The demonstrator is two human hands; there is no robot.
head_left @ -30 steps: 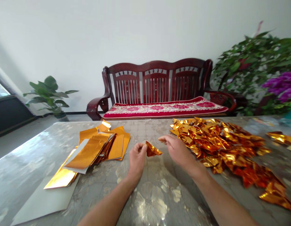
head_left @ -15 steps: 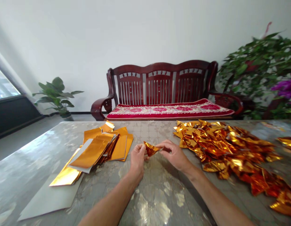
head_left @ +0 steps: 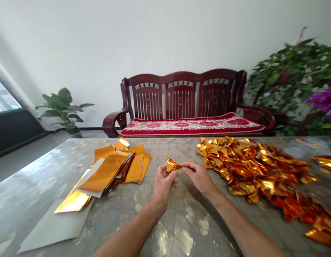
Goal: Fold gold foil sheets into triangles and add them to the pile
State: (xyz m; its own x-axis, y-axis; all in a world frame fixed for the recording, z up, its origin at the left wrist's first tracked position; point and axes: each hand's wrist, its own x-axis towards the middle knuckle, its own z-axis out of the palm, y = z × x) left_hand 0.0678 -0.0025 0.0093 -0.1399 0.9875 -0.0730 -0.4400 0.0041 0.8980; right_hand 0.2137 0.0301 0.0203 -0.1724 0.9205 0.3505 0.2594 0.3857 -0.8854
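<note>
Between my hands, above the middle of the table, is a small folded piece of gold foil paper [head_left: 171,164]. My left hand [head_left: 164,180] grips its near side, thumb and fingers closed around it. The fingertips of my right hand [head_left: 196,173] pinch its narrow right end. To the left lie stacked flat sheets of gold foil paper [head_left: 103,175], some showing pale grey backs. A big heap of folded gold foil pieces [head_left: 251,164] spreads to the right, some of them orange-red in tone.
The table [head_left: 178,228] has a shiny, flower-patterned cover. A pale grey sheet [head_left: 58,228] lies at the front left, and clear plastic [head_left: 304,146] at the far right. Behind stands a dark wooden bench [head_left: 181,94] with a red floral cushion [head_left: 192,124]. Potted plants [head_left: 65,109] flank it.
The folded foil piece has turned, its pointed tip now facing up. My left hand has shifted slightly right and rolled, bringing its thumb across the front. My right hand keeps its pinch.
</note>
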